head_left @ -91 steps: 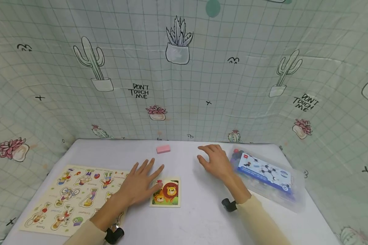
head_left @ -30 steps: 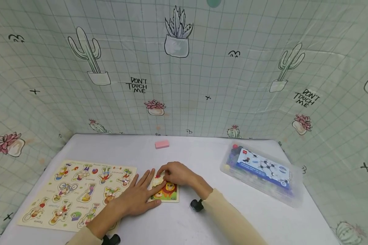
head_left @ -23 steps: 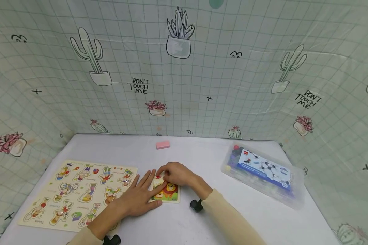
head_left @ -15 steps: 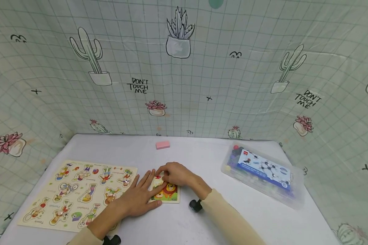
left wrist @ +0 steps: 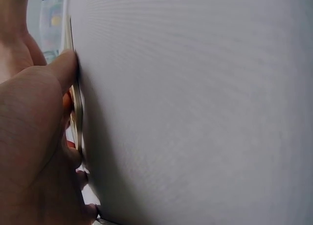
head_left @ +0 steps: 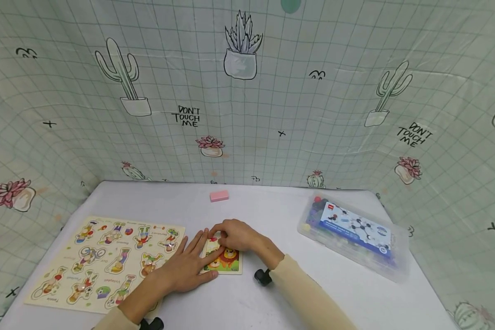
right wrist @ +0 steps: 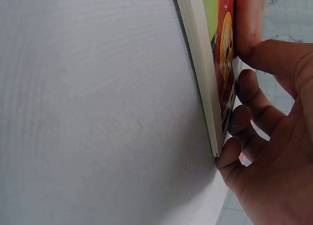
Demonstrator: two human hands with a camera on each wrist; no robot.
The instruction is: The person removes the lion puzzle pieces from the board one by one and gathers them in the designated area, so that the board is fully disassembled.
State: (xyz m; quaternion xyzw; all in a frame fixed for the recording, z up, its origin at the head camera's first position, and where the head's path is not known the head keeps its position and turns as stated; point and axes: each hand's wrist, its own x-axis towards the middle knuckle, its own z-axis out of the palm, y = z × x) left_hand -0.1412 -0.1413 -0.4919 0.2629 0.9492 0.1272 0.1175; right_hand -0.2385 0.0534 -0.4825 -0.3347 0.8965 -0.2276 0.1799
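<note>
In the head view, a small lion picture puzzle [head_left: 229, 260] with a cream border lies on the white table. My left hand [head_left: 183, 268] has its fingers spread beside and over its left side, the index finger across the picture. From the far side my right hand [head_left: 240, 233] bends over the puzzle's top, fingers curled and thumb near the index finger. The right wrist view brings the puzzle's thick edge [right wrist: 198, 63] close, with the right fingertips [right wrist: 239, 118] at its face and far corner. Whether a loose piece is pinched there, I cannot tell.
A wooden peg board [head_left: 107, 261] with sports figures lies at left, next to my left hand. Behind the puzzle sits a pink eraser-like block [head_left: 219, 196]. A clear plastic box [head_left: 354, 233] with a molecule-printed label lies at right. A patterned cloth [head_left: 272, 91] hangs behind.
Since three seconds ago, my right hand has moved left from beside the plastic box onto the puzzle, and the left hand has shifted slightly nearer. Over the last second both stay nearly still.
</note>
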